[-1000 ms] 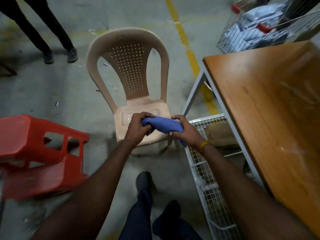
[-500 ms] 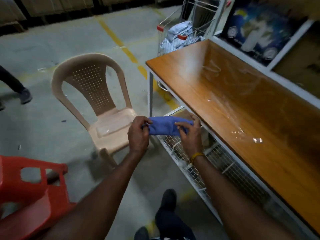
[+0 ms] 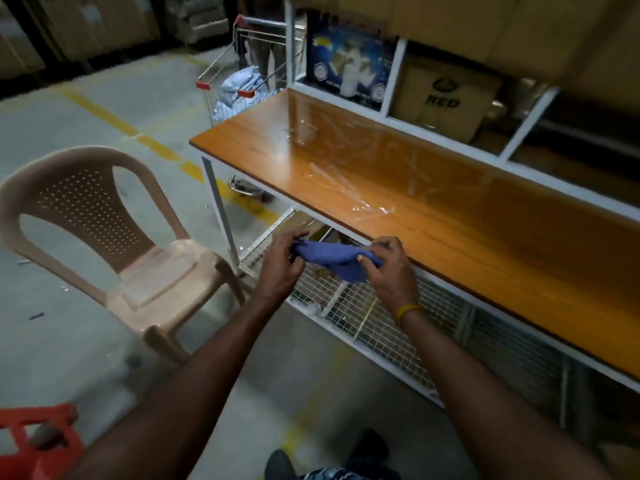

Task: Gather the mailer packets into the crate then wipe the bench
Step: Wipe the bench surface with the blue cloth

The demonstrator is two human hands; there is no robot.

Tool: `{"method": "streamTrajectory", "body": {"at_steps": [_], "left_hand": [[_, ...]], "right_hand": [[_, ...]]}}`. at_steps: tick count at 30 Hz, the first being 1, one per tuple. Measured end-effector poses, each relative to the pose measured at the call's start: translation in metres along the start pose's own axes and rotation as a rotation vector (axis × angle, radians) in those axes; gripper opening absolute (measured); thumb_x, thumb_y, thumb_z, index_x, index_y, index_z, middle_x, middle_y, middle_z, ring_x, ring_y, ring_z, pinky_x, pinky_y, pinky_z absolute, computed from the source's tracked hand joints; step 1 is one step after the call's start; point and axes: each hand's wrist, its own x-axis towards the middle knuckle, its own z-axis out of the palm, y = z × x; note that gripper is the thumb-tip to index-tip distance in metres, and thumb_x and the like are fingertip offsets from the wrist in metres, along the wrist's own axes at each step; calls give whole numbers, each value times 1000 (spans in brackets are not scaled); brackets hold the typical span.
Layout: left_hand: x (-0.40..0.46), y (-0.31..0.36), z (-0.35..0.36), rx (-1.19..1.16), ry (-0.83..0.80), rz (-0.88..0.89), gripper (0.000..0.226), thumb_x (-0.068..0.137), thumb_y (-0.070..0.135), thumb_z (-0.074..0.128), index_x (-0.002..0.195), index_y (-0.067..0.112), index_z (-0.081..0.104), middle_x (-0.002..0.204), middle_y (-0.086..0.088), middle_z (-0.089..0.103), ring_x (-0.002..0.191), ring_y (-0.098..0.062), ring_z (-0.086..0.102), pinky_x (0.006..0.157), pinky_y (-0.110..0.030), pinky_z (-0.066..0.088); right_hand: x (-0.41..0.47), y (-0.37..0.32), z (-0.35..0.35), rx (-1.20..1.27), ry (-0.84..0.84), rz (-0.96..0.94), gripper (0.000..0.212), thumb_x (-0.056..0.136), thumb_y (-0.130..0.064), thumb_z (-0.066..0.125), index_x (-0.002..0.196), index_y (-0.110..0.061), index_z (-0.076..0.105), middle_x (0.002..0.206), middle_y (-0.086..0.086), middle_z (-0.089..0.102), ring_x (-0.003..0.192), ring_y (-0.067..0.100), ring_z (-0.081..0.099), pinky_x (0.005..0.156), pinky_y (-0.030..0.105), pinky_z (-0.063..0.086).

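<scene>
Blue cloth (image 3: 337, 259): judged soft, light, limp and easily bunched; best taken by its ends, as it is now. It is stretched between the two hands, gripped by the left hand (image 3: 278, 268) at one end and pinched by the right hand (image 3: 389, 271) at the other. Bench (image 3: 433, 216): just beyond the right hand, strewn with clear film.

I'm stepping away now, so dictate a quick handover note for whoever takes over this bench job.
Left hand and right hand both grip the blue cloth, held in the air in front of the bench.
Mailer packets lie in the wire cart past the bench's far end; none show on the bench top.
Done: gathering, by the look of it.
Left: wiping; clear film lies on the bench top.
</scene>
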Motion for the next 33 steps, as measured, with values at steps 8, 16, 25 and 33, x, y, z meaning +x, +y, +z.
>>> {"method": "streamTrajectory", "body": {"at_steps": [8, 16, 25, 33], "left_hand": [[3, 68, 80, -73, -59, -18, 23, 90, 13, 64, 111, 20, 59, 93, 3, 64, 87, -16, 63, 72, -30, 51], [-23, 152, 198, -44, -129, 39, 18, 89, 1, 52, 92, 18, 58, 89, -6, 64, 82, -22, 59, 74, -36, 46], [-46, 211, 320, 202, -450, 125, 47, 87, 3, 52, 134, 4, 59, 130, -19, 49, 113, -32, 54, 96, -24, 36], [-38, 224, 390, 425, -602, 351, 43, 91, 3, 57, 133, 5, 61, 139, -20, 52, 115, -42, 56, 100, -45, 46]], "right_hand": [[-35, 50, -105, 101, 163, 161, 25, 97, -14, 59, 121, -18, 51, 103, 10, 63, 86, 28, 59, 69, 39, 49], [-75, 123, -202, 36, 230, 178, 18, 95, 1, 56, 96, -7, 72, 124, 16, 48, 109, 22, 50, 89, 31, 41], [-123, 220, -285, -59, 44, 349, 39, 99, -12, 57, 138, -4, 54, 151, 15, 28, 133, 32, 39, 110, 37, 36], [-150, 261, -302, -43, 184, 535, 36, 98, -12, 59, 133, 0, 58, 142, 17, 36, 122, 31, 47, 109, 24, 32]]}}
